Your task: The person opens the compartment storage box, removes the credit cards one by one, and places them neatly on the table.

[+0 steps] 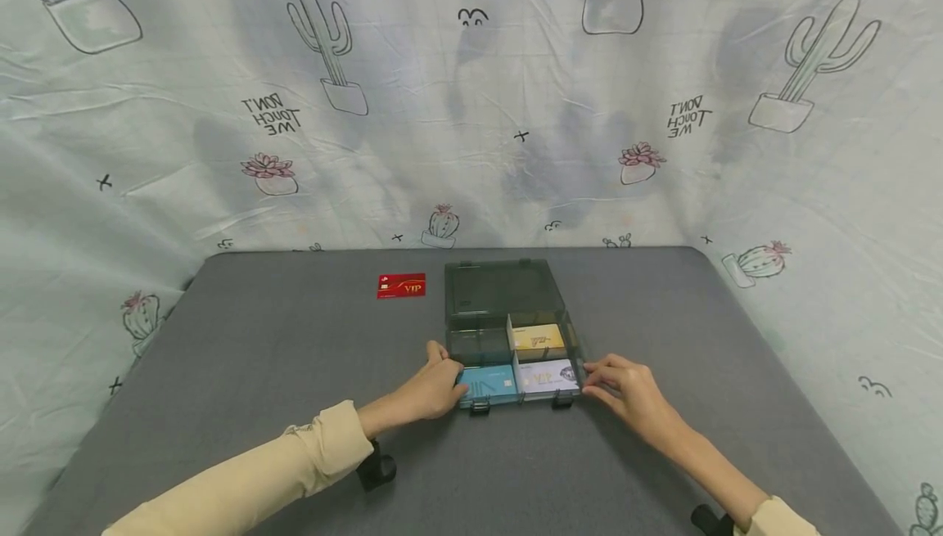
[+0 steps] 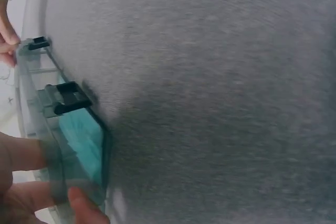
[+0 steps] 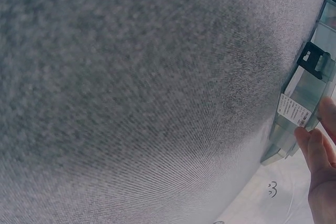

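Note:
A clear dark-tinted plastic storage box [image 1: 499, 289] lies with its lid swung back, its base split into compartments. Blue cards [image 1: 488, 384] fill the front left compartment, white cards [image 1: 547, 376] the front right and gold cards [image 1: 537, 337] the back right; the back left one looks empty. At the front left corner my left hand [image 1: 433, 386] grips the box, fingers and thumb on its wall. My right hand [image 1: 628, 393] pinches the right side near the front, by a white label [image 3: 295, 109]. Two dark latches [image 2: 68, 98] hang along the front.
A red VIP card [image 1: 401, 286] lies flat on the grey tabletop [image 1: 295, 331], left of the lid. Behind the table's far edge hangs a pale curtain [image 1: 412, 110] with cactus drawings, which also runs down both sides.

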Motion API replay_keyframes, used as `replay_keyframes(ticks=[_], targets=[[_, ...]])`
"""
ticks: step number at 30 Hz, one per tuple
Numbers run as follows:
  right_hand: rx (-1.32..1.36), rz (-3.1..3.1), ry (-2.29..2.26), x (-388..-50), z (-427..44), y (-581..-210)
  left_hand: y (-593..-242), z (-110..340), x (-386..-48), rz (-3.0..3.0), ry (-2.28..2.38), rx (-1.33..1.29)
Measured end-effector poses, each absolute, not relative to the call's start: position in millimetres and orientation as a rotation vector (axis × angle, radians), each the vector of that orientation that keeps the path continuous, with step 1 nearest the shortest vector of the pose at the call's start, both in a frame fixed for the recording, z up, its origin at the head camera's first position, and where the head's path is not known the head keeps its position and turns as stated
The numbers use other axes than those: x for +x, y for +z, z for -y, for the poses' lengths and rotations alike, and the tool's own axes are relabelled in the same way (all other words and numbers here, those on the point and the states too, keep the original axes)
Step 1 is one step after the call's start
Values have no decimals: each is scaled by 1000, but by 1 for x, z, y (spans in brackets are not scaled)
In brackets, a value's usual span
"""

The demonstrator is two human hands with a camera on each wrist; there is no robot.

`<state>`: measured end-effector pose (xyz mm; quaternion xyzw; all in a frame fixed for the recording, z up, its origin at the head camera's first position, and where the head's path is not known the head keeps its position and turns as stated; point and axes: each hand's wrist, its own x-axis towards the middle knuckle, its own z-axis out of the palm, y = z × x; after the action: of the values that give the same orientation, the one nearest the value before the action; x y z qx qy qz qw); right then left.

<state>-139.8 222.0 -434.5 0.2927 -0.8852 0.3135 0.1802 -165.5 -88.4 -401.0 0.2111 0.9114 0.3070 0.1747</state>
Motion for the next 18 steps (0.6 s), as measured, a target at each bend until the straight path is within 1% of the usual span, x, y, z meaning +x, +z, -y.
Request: replay_keyframes(ticks=[11,16,18], targets=[[839,2496,871,-141,-223,-435,-399,91,-171,-2579,919,546],[839,2497,868,-140,-223,-435,-404,94,-170,-2708,985,618],[843,2487,867,-141,-222,-435,-405,94,-169,-2765,1012,684]])
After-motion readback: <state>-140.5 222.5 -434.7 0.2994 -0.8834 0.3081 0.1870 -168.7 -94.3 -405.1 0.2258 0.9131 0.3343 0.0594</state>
